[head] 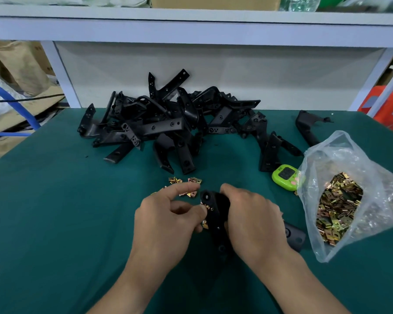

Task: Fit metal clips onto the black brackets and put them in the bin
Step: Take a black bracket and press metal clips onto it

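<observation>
Nearest, both forearms reach in over the bench (55, 211), which is covered in a dark green, matte mat. The right hand (252, 216) curls over a black bracket (216, 214), a long, dull moulded piece with a round hole near its far end, and grips it just above the mat. The left hand (168, 214) pinches a small metal clip (206, 207) between thumb and bent fingers at the bracket's left edge, with the index finger stretched forward. A second brassy clip sits on the same edge a little nearer. Just right of the right hand another dark bracket end (294, 236) lies flat, partly hidden by the wrist.

Just beyond the hands a few loose clips (191, 181) are scattered, thin folded plates with a gold and copper sheen. To the right, a crinkled clear plastic bag (340, 200) lies open and holds a heap of the same clips. Beside its far left edge lies a rounded lime-green timer (285, 176) with a dark screen.

Further back lies a tangled pile of brackets (168, 123), angular and holed, some leaning on the pale back panel. One bracket (306, 130) lies apart at the far right. Above runs a white shelf (191, 30). Cardboard boxes (21, 64) and a blue hose (21, 105) stand off the left edge.
</observation>
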`<state>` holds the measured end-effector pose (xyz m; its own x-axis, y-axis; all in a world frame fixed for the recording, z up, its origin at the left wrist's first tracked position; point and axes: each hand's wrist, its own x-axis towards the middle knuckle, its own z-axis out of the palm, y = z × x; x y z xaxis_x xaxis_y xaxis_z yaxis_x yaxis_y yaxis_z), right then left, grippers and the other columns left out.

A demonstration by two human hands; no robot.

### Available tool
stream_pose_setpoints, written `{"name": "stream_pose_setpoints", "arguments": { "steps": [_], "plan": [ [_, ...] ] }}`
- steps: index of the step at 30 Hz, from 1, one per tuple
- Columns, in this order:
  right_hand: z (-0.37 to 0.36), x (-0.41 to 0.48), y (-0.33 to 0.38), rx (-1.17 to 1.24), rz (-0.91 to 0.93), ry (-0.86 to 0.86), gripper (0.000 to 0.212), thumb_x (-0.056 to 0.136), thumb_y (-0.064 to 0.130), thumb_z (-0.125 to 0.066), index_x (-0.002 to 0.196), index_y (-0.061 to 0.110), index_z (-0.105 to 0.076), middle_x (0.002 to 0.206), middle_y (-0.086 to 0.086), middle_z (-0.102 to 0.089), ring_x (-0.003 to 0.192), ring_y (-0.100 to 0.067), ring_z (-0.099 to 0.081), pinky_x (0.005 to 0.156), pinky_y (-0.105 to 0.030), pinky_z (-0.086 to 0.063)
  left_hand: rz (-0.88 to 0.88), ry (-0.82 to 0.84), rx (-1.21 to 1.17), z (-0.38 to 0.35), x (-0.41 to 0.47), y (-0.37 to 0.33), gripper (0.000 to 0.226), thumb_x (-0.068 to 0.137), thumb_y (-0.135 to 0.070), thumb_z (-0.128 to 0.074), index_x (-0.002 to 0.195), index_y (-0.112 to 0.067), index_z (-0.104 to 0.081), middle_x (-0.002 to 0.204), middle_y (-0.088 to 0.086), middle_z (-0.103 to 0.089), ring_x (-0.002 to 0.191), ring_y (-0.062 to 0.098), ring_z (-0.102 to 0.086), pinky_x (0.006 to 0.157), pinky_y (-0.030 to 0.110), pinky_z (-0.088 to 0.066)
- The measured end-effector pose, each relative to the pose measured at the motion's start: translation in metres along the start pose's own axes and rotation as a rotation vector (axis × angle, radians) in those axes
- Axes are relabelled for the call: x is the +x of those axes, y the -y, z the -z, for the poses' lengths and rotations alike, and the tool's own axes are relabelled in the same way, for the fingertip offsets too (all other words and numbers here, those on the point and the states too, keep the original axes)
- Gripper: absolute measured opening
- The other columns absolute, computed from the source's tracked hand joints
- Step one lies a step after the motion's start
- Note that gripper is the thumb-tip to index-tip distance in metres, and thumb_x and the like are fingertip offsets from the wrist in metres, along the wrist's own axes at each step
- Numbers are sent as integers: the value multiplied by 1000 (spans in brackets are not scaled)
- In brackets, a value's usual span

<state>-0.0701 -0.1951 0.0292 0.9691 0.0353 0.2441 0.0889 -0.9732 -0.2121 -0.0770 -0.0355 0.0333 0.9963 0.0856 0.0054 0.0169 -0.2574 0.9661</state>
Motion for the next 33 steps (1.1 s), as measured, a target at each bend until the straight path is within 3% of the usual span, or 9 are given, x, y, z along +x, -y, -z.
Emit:
{"name": "stream_pose_setpoints", "arguments": {
  "steps": [4, 9, 13, 16, 21, 24, 27, 30, 33],
  "plan": [
    [0, -1, 3, -22, -26, 34, 37, 82, 11, -62, 90, 31, -32, 74, 9, -43, 67, -23, -50, 48, -29, -18, -93, -90, 223, -9, -11, -6, 30, 84, -35, -76, 111, -47, -68, 66, -28, -70, 65, -7, -64, 68, 8, -44],
    [4, -1, 10, -20, -53, 33, 26, 93, 18, -56, 96, 31, -34, 85, 8, -52, 84, -21, -66, 56, -34, -29, -172, -192, 322, -19, -20, -8, 64, 71, -58, -72, 132, -59, -51, 84, -37, -70, 80, -15, -62, 82, 2, -40],
    [0, -3, 12, -24, -30, 33, 23, 95, 21, -53, 94, 31, -33, 82, 8, -46, 83, -21, -67, 59, -34, -34, -266, -209, 421, -22, -23, -5, 75, 76, -55, -71, 139, -64, -31, 94, -33, -73, 80, -2, -67, 88, 23, -51],
    [-2, -3, 10, -19, -33, 26, 22, 96, 24, -52, 91, 31, -32, 82, 8, -49, 84, -21, -67, 60, -33, -34, -309, -225, 463, -25, -24, -4, 75, 80, -49, -72, 144, -59, -34, 94, -29, -75, 89, -4, -65, 84, 20, -50],
    [-3, -2, 4, 19, -61, 14, 20, 91, 21, -53, 88, 31, -35, 74, 10, -47, 67, -19, -52, 50, -31, -22, -298, -160, 388, -28, -23, -2, 73, 82, -53, -65, 145, -59, -28, 96, -32, -73, 82, -5, -66, 86, 27, -54],
    [-1, -2, 0, 62, -78, 10, 21, 84, 17, -55, 85, 28, -37, 69, 8, -48, 58, -15, -39, 49, -28, -20, -306, -68, 364, -29, -21, 2, 79, 84, -49, -67, 148, -58, -24, 92, -40, -68, 79, -4, -65, 83, 14, -49],
    [1, -1, -5, 145, -139, -28, 22, 75, 11, -56, 85, 26, -43, 65, 7, -52, 56, -15, -42, 51, -33, -28, -350, 23, 312, -21, -11, 6, 74, 83, -43, -73, 146, -54, -36, 90, -43, -67, 84, -12, -64, 79, -1, -39],
    [3, -1, -17, 252, -214, -99, 25, 73, 12, -61, 90, 26, -49, 65, 5, -56, 60, -25, -51, 58, -37, -40, -393, -67, 337, -5, 6, 14, 48, 88, -28, -75, 129, -46, -61, 89, -42, -68, 87, -14, -64, 79, -3, -38],
    [0, -1, -24, 305, -219, -59, 22, 77, 14, -65, 89, 25, -50, 68, 5, -59, 63, -25, -55, 55, -35, -39, -295, -37, 453, 6, 19, 26, 37, 87, -21, -74, 114, -45, -71, 96, -34, -67, 94, -12, -61, 79, -5, -35]
  ]
}}
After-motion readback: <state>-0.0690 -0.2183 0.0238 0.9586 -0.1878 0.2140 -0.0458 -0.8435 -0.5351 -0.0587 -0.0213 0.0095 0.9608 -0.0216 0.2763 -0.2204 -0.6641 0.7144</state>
